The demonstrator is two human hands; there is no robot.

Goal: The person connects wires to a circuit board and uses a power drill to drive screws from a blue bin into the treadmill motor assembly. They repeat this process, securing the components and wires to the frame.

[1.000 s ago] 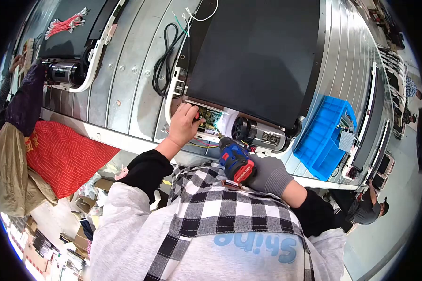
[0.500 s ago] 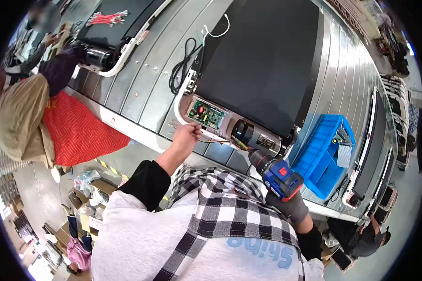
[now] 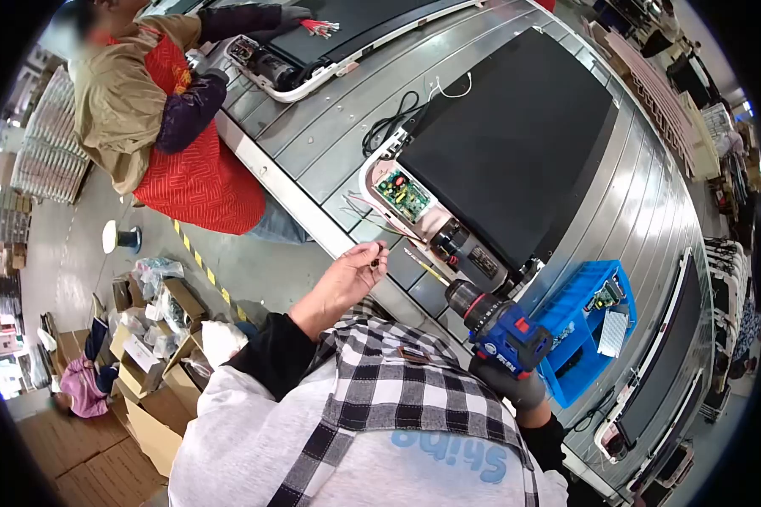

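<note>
Indoors, a treadmill (image 3: 511, 139) lies on metal slats (image 3: 630, 203), boxes (image 3: 156, 427) nearby.

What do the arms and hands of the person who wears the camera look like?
The left hand is bare, without glove or ring that I can see. The right hand wears a dark grey glove. The left sleeve and right sleeve are pale grey higher up and black toward the wrist.
</note>
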